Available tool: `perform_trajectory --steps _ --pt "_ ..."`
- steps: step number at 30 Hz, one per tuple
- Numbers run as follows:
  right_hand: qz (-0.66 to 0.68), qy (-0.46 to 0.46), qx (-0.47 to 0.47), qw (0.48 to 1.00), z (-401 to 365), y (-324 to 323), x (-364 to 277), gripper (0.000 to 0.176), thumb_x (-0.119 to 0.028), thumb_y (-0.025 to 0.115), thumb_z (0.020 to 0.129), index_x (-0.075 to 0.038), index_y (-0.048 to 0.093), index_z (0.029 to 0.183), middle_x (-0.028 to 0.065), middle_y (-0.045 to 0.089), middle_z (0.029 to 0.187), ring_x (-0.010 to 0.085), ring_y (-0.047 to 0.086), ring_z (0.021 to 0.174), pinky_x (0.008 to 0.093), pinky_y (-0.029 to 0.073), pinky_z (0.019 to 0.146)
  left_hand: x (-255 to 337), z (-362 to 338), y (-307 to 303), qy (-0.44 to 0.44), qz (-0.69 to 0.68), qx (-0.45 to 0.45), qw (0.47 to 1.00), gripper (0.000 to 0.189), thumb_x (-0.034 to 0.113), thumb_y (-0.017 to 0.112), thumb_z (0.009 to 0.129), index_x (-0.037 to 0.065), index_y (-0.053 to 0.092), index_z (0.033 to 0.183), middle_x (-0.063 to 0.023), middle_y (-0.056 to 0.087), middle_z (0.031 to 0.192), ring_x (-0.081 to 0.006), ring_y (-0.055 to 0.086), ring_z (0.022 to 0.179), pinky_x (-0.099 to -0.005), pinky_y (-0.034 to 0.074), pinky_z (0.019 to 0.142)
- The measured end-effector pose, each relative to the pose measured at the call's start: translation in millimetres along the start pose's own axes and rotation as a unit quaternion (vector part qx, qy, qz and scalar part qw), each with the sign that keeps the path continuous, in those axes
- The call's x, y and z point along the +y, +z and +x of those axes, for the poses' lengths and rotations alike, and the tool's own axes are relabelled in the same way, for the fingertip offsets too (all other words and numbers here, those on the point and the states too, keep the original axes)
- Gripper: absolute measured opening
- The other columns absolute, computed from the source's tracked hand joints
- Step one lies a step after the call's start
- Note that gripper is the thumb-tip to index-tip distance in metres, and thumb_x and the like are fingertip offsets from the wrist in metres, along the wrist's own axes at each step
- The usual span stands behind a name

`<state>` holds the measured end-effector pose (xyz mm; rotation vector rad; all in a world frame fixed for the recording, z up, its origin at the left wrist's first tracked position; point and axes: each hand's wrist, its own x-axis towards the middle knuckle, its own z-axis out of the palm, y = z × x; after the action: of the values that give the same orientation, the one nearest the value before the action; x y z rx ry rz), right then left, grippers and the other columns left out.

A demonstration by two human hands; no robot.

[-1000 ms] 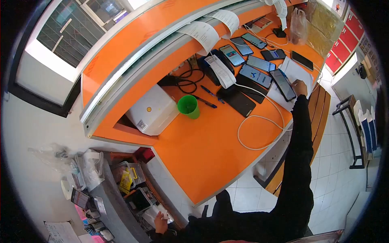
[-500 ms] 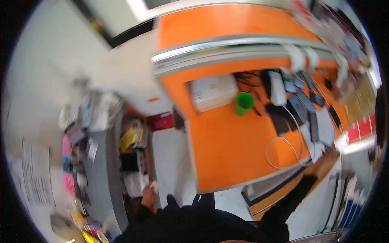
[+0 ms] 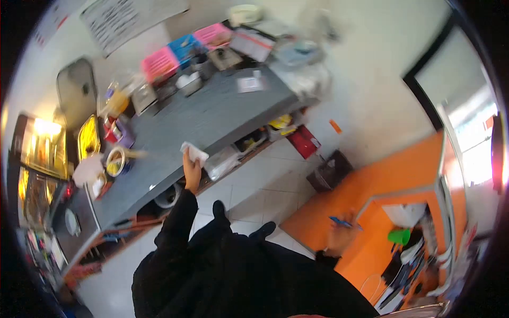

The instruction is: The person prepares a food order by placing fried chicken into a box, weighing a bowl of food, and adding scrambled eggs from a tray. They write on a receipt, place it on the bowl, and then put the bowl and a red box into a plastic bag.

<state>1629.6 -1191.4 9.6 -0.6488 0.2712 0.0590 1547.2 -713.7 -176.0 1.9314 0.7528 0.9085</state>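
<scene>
My left hand (image 3: 191, 173) is closed on a small white pad (image 3: 196, 153), perhaps folded paper or cloth, at the front edge of the grey counter (image 3: 212, 114). A blue pen (image 3: 339, 221) sticks out from the fingers of my right hand (image 3: 342, 239), which is smeared by motion. That hand is over the orange desk (image 3: 307, 214). Beyond it on the desk stands a green cup (image 3: 399, 236), near several dark phone-like items that are blurred.
Pink baskets (image 3: 160, 64) and a blue basket (image 3: 186, 47) line the back of the counter. A dark bin (image 3: 330, 170) and a red box (image 3: 304, 142) stand between counter and desk. A tape roll (image 3: 117, 161) lies at the counter's left.
My view has swung left from the desk to the counter. My right hand has come away from the desk's right side, and the pen now shows in it. My left hand still holds the white pad.
</scene>
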Motion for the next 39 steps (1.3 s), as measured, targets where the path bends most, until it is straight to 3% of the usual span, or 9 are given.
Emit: perform_trajectory --steps 3,5,8,11,15,17,18,31,39 --pt "0.063 0.231 -0.247 0.939 18.6 59.4 126.6 0.032 -0.019 0.051 0.092 -0.002 0.052 0.119 0.0107 0.059 0.093 0.0207 0.056 0.080 0.0319 0.049 0.064 -39.9 22.3 -67.2 -0.013 0.131 -0.021 0.991 0.055 0.003 0.055 0.080 0.004 0.040 0.133 -0.0194 0.044 0.133 -0.0374 0.039 0.123 -0.0373 0.031 0.104" --pt "-0.067 0.330 -0.253 0.907 2.8 115.1 199.6 0.025 -0.018 0.049 0.092 -0.002 0.055 0.111 0.0122 0.058 0.093 0.0245 0.059 0.090 0.0336 0.052 0.069 -72.7 39.9 -108.1 -0.034 0.317 -0.104 0.942 0.053 0.017 0.060 0.081 0.007 0.046 0.131 -0.0182 0.048 0.129 -0.0348 0.042 0.120 -0.0367 0.034 0.099" --pt "-0.172 0.359 -0.281 0.873 -23.0 170.4 306.1 0.016 -0.012 0.054 0.090 -0.001 0.056 0.101 0.0091 0.058 0.093 0.0211 0.062 0.088 0.0332 0.054 0.073 -80.6 56.1 -139.4 0.012 0.349 -0.044 0.936 0.054 0.036 0.064 0.079 0.015 0.053 0.127 -0.0116 0.047 0.130 -0.0310 0.038 0.122 -0.0444 0.030 0.098" --pt "-0.280 0.260 -0.396 0.835 -33.4 176.7 390.1 0.012 -0.002 0.057 0.085 0.001 0.054 0.096 0.0088 0.057 0.097 0.0230 0.062 0.094 0.0347 0.053 0.081 -83.6 62.4 -151.7 0.055 0.356 -0.002 0.933 0.056 0.044 0.065 0.077 0.020 0.054 0.126 -0.0057 0.046 0.131 -0.0298 0.034 0.126 -0.0513 0.025 0.100" --pt "-0.379 0.251 -0.410 0.791 -29.2 182.4 486.6 0.007 0.003 0.061 0.081 0.000 0.056 0.086 0.0081 0.056 0.095 0.0202 0.063 0.087 0.0303 0.054 0.075 -94.5 81.9 -160.7 0.059 0.335 -0.059 0.938 0.062 0.053 0.065 0.074 0.023 0.053 0.127 -0.0022 0.045 0.132 -0.0293 0.032 0.128 -0.0532 0.019 0.103" --pt "-0.437 0.089 -0.501 0.742 -19.6 189.5 526.4 0.009 0.004 0.063 0.077 -0.001 0.057 0.082 0.0083 0.057 0.091 0.0182 0.063 0.079 0.0288 0.053 0.072 -94.2 84.9 -163.2 0.047 0.321 -0.094 0.941 0.072 0.057 0.067 0.068 0.021 0.051 0.129 -0.0009 0.045 0.132 -0.0272 0.031 0.130 -0.0541 0.012 0.107" --pt "-0.460 0.011 -0.542 0.703 -15.4 189.8 540.4 0.011 0.004 0.064 0.075 -0.001 0.057 0.081 0.0084 0.058 0.089 0.0173 0.063 0.076 0.0280 0.053 0.070 -94.0 84.5 -163.5 0.041 0.314 -0.099 0.943 0.074 0.056 0.068 0.067 0.019 0.051 0.129 -0.0003 0.045 0.132 -0.0265 0.031 0.130 -0.0545 0.012 0.107" --pt "-0.489 -0.030 -0.609 0.623 -1.2 189.4 578.2 0.018 0.006 0.065 0.062 -0.004 0.055 0.073 0.0072 0.060 0.076 0.0171 0.061 0.068 0.0276 0.050 0.060 -101.2 94.0 -162.1 -0.017 0.283 -0.132 0.950 0.085 0.050 0.075 0.056 0.016 0.048 0.130 0.0019 0.044 0.133 -0.0244 0.030 0.132 -0.0571 0.008 0.109" --pt "-0.484 -0.033 -0.574 0.660 4.4 183.1 581.3 0.016 0.006 0.064 0.063 -0.004 0.055 0.072 0.0070 0.060 0.076 0.0157 0.059 0.067 0.0260 0.047 0.059 -97.3 95.4 -162.5 -0.020 0.295 -0.133 0.946 0.093 0.059 0.074 0.053 0.016 0.048 0.131 -0.0010 0.041 0.137 -0.0263 0.028 0.134 -0.0577 0.009 0.109"
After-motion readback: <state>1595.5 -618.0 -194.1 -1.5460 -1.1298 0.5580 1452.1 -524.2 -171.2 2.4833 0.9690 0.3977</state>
